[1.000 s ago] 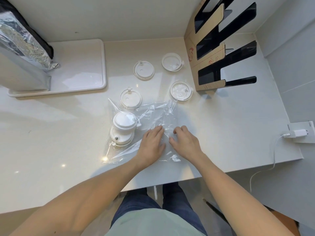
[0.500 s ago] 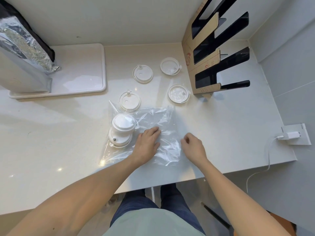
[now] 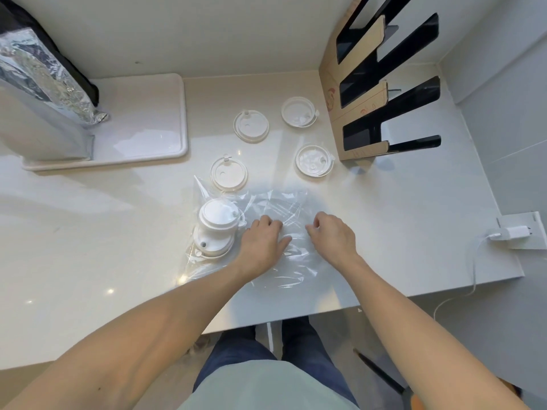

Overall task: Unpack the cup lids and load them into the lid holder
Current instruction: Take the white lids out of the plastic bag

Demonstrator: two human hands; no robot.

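A clear plastic bag (image 3: pixel 284 208) lies flat on the white counter near its front edge. Its left end holds a short stack of white cup lids (image 3: pixel 217 221). My left hand (image 3: pixel 262 244) rests on the bag just right of the stack, fingers curled into the film. My right hand (image 3: pixel 333 238) is a little to the right, fingers also curled on the film. Several loose lids lie behind the bag, one (image 3: pixel 228 173) touching its far edge, another (image 3: pixel 314 160) beside the lid holder (image 3: pixel 352 113). The holder is a cardboard-and-black slotted rack standing at the back right.
A white tray (image 3: pixel 154 143) sits at the back left with a foil bag (image 3: pixel 44 72) standing on it. A white charger (image 3: pixel 510 233) is plugged into the right wall, its cable hanging past the counter's right edge. Two more lids (image 3: pixel 251 126) (image 3: pixel 298 111) lie further back.
My right hand slid right across the bag, then came back toward the left hand. Both hands went from flat palms to curled fingers on the film.
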